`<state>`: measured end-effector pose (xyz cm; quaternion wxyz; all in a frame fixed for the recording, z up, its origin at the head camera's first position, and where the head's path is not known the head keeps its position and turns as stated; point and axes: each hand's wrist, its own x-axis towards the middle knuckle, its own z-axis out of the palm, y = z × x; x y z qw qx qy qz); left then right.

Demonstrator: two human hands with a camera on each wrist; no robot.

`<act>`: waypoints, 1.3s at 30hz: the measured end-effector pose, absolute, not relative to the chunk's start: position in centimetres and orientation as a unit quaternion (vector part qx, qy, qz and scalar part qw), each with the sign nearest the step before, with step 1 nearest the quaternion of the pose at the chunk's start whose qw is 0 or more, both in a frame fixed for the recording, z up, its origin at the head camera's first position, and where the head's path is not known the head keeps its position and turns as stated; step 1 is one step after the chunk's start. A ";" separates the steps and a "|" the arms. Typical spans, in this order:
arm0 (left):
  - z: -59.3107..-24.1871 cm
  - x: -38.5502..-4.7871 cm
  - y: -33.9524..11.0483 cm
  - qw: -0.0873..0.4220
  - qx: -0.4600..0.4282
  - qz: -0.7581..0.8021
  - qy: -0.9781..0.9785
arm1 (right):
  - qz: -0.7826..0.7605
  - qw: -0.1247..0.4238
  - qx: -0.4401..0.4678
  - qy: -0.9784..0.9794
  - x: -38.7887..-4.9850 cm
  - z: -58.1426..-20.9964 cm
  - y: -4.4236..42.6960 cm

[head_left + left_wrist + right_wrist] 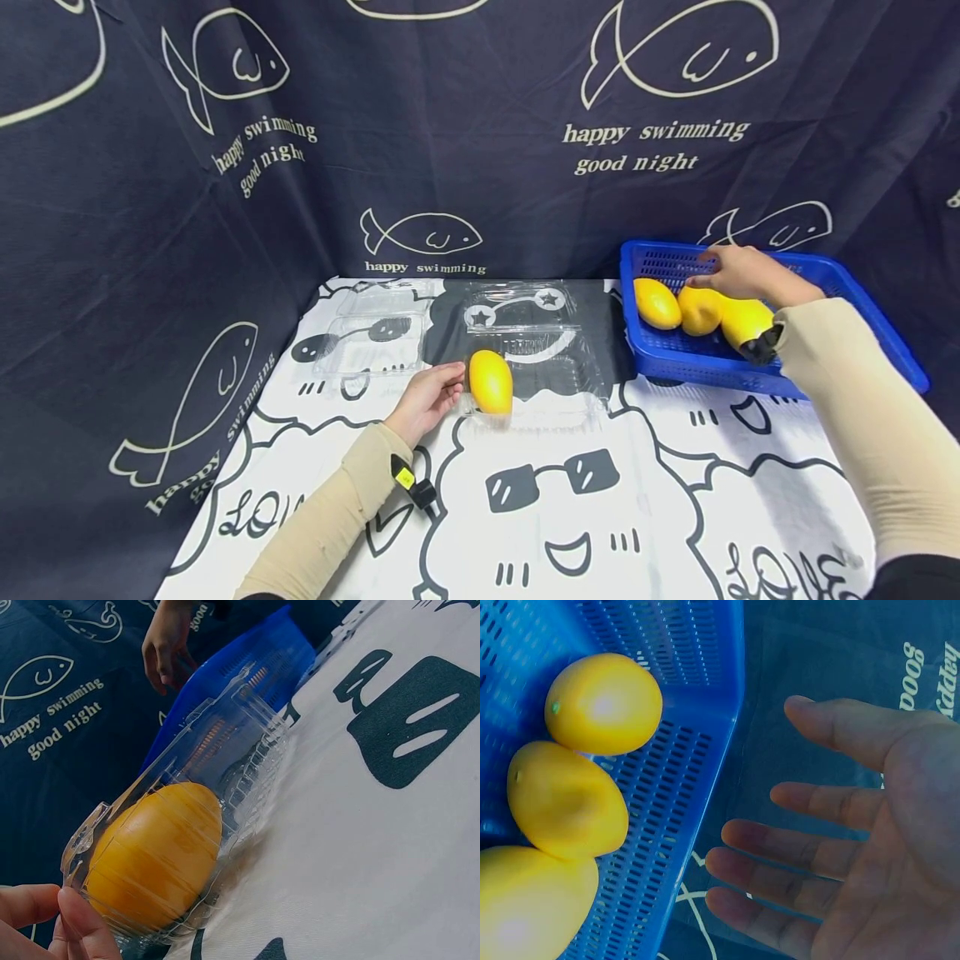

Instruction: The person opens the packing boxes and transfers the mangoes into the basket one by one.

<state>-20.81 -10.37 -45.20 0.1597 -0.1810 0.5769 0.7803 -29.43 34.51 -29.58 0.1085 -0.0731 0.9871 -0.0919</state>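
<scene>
My left hand (429,402) pinches the near left edge of a clear plastic clamshell box (558,371) between thumb and fingers. Inside the box, at its left end, lies a yellow mango (491,382); the left wrist view shows this mango (161,855) through the ridged plastic wall. Over on the right, my right hand (742,272) hovers above a blue basket (628,329), holding nothing. In the right wrist view that hand (855,840) has its fingers spread and apart from the fruit. Three mangoes show in the basket, among them one mango (604,703) near the corner.
A second clear plastic box (375,333) lies left of the first, its outline faint. White cloth with cartoon print (585,517) covers the table. A dark blue curtain (480,133) with fish drawings hangs behind and at the sides, close to the basket.
</scene>
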 end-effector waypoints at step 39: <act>-45.0 -20.8 -10.2 0.159 -0.184 0.786 0.568 | -0.118 0.058 -0.141 0.981 -27.0 -29.8 28.1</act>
